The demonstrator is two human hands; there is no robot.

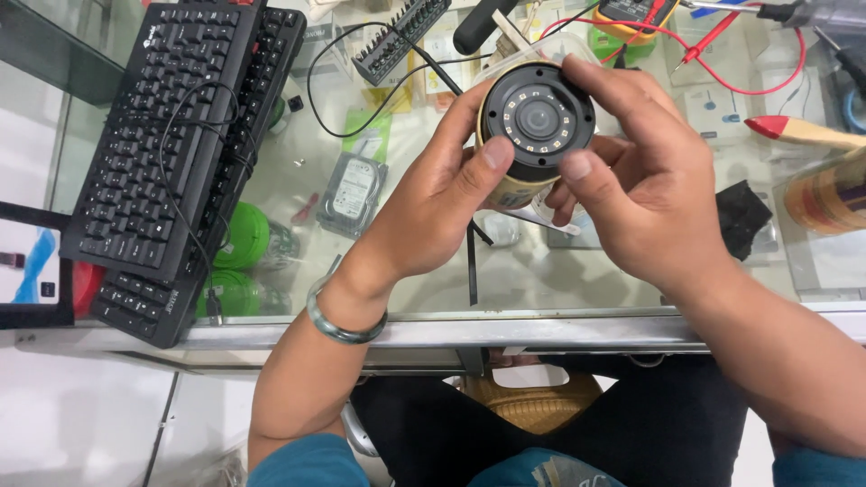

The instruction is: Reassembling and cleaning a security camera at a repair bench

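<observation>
Both my hands hold a round security camera [536,120] above a glass table, its black face with a ring of small lights and a central lens turned up toward me. My left hand [439,197] grips its left side, thumb on the lower rim; a green bangle [343,326] circles that wrist. My right hand [640,180] wraps the right side, thumb pressed on the lower front rim. The camera's cream-coloured body shows just under the black face.
Two stacked black keyboards [171,153] lie at the left. A hard drive [352,192] sits under the glass. A bit set [401,38], a multimeter with red leads [636,16], a red-tipped tool [798,131] and a tape roll [830,194] crowd the back and right. The table's metal edge [451,332] runs near me.
</observation>
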